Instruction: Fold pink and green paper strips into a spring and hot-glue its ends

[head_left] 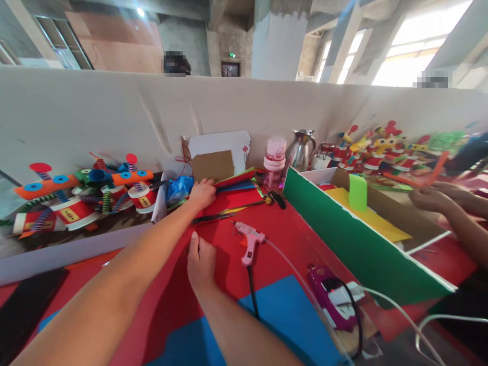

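My left hand [203,194] reaches forward to the stack of coloured sheets [238,179], its fingers bent at the stack's left edge; what they grip is hidden. Nearer to me, my right hand [201,258] is closed with the thumb on top, by the handle end of dark scissors [213,217]. Anything inside that fist cannot be made out. To its right a pink glue gun [250,241] lies on the red table surface [282,254], its black cable running toward me over a blue sheet [293,315].
At left, a box [125,236] holds paper-cup figures [74,211]. A green-sided box [358,239] stands at right, near a purple power strip [331,297]. Behind are a pink bottle [274,162] and a metal jug [300,150]. Another person's hands [438,198] hold an orange strip.
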`<state>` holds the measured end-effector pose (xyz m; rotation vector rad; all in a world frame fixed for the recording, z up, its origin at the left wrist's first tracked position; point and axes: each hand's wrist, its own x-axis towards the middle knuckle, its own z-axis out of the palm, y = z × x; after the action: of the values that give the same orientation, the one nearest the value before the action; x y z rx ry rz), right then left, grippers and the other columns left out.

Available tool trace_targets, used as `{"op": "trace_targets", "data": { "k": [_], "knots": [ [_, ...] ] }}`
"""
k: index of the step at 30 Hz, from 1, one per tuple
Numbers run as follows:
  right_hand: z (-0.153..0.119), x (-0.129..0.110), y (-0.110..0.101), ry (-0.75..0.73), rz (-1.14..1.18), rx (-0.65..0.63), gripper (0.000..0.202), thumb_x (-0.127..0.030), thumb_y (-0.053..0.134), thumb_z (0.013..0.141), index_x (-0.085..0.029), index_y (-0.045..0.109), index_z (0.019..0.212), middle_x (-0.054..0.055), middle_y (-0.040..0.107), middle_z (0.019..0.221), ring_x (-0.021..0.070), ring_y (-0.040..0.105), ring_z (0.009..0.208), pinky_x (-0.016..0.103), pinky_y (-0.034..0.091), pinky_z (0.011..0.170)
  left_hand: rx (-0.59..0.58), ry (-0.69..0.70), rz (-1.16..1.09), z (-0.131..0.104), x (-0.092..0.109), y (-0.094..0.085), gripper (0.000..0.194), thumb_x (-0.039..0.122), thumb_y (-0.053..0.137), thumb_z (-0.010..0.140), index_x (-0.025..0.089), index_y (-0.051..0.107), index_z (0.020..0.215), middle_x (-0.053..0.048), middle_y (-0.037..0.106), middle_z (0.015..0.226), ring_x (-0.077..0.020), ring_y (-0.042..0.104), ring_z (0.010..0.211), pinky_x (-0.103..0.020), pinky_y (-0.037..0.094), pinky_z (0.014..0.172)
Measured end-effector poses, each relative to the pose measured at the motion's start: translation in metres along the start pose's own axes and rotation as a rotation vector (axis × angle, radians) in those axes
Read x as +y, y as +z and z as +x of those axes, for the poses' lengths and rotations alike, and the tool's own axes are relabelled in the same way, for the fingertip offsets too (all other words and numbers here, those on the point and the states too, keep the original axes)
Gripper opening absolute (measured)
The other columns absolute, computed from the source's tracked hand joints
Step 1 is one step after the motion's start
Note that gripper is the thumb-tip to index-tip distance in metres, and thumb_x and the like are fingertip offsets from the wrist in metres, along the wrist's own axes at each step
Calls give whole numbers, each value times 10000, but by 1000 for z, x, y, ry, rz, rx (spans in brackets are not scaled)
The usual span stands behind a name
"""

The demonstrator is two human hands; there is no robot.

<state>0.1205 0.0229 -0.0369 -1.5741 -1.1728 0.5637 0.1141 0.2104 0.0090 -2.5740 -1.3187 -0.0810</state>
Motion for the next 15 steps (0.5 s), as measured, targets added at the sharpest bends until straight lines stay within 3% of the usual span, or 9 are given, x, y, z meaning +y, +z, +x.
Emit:
{"op": "trace_targets", "data": {
  "k": [9,15],
  "knots": [
    [0,0,-3,14,-46,-90,528,-403,290,955,-200,580,563,-4,553,491,125,502,487,244,261,493,-75,49,29,9,-36,-3,289,220,458,779,227,728,883,-59,664,950,-192,563,902,-263,432,768],
    [0,-1,-4,2,-48,-83,543,-406,277,958,-201,589,564,-3,542,480,129,498,485,240,262,494,-69,63,28,10,-39,-5,301,198,441,782,216,726,876,-66,675,957,-194,582,907,-266,433,763]
  ]
}}
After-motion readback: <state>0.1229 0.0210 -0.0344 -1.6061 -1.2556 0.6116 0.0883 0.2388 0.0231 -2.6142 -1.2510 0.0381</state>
